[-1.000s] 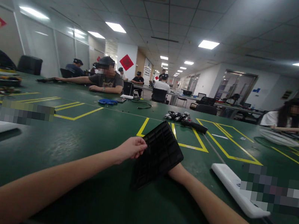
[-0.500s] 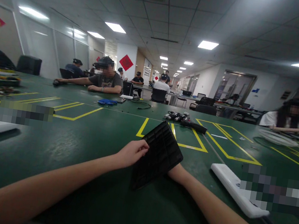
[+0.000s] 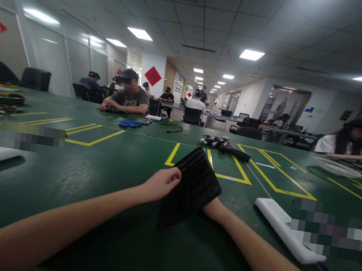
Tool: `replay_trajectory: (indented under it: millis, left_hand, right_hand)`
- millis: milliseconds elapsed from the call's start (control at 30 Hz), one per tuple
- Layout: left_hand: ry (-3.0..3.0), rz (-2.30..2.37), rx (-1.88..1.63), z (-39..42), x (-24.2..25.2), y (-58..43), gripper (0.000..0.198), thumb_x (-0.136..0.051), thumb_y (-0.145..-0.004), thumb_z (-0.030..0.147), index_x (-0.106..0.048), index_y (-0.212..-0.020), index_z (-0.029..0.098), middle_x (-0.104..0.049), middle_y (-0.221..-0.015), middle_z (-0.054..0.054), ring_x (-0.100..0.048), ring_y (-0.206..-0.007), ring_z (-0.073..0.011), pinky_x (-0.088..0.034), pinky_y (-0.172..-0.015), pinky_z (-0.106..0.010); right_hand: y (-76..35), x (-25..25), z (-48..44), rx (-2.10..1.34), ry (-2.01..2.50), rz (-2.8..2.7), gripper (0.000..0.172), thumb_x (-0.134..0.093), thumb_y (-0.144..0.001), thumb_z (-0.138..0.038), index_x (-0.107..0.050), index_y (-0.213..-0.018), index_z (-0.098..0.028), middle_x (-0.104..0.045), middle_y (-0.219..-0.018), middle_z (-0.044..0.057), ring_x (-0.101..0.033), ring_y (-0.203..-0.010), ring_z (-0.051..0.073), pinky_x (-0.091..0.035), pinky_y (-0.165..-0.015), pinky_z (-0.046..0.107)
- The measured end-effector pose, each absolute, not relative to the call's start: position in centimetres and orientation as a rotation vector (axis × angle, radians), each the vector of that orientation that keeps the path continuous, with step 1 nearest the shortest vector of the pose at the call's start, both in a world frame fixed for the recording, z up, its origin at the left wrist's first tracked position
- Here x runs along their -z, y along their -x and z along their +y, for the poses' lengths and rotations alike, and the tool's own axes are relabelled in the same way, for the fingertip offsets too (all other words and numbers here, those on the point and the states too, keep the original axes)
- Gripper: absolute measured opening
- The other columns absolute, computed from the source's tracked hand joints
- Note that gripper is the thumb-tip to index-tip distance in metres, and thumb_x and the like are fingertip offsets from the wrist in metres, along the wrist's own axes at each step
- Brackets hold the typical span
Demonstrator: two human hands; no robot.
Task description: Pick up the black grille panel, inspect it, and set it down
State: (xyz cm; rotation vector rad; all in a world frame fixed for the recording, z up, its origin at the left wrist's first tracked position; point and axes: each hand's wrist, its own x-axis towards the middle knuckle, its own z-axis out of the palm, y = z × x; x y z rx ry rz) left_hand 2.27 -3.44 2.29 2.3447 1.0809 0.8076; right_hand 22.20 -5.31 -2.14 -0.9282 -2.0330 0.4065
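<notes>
A black ribbed plastic panel [image 3: 193, 188], with a grid of shallow cells on its face, is held tilted above the green table [image 3: 90, 231]. My right hand [image 3: 215, 209] is behind its lower right side and supports it; those fingers are hidden by the panel. My left hand [image 3: 163, 182] is at the panel's left edge, its fingers curled closed against the face. Whether anything small is pinched in them cannot be made out.
White power strips [image 3: 286, 228] lie at right and left, partly blurred out. Ahead are a bundle of black and silver parts [image 3: 216, 142], a blue item [image 3: 130, 124] and yellow tape outlines [image 3: 202, 172]. Co-workers sit across [image 3: 128, 95] and at right [image 3: 355, 140].
My hands and the panel have barely moved. The co-worker across the table has drawn an outstretched arm back in, bringing a dark object close to the body.
</notes>
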Motion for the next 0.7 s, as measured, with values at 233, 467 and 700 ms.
replay_trajectory:
  millis: [233,467,700]
  left_hand:
    - [-2.138,1.029,-0.850,-3.1,-2.4,-1.9,0.008,-0.053,-0.071,0.024,-0.053,-0.073,0.017,-0.048,-0.061,0.003,-0.043,-0.053,-0.0094,-0.033,-0.050,-0.021]
    - [-1.127,0.957,-0.777,-2.2,-2.8,-1.9,0.009,-0.047,-0.068,0.022,-0.043,-0.072,0.015,-0.047,-0.064,0.001,-0.047,-0.052,-0.0079,-0.034,-0.047,-0.019]
    - [-1.787,1.060,-0.645,-2.0,-2.1,-1.7,0.051,-0.070,-0.059,0.035,-0.052,-0.101,0.014,-0.044,-0.066,0.005,-0.043,-0.058,-0.0084,-0.031,-0.051,-0.020]
  right_hand:
    - [-21.6,1.5,-5.7,-0.476,0.907,-2.029,0.040,-0.048,-0.083,-0.033,-0.053,-0.121,-0.021,-0.050,-0.129,0.007,-0.041,-0.122,0.025,-0.031,-0.104,0.045]
    - [-21.6,1.7,-5.6,-0.398,0.929,-2.070,0.042,-0.048,-0.083,-0.035,-0.053,-0.121,-0.017,-0.046,-0.133,0.009,-0.036,-0.126,0.026,-0.021,-0.109,0.045]
    - [-21.7,1.7,-5.5,-0.484,0.928,-2.035,0.042,-0.048,-0.083,-0.037,-0.050,-0.123,-0.022,-0.046,-0.133,0.006,-0.037,-0.126,0.024,-0.026,-0.107,0.044]
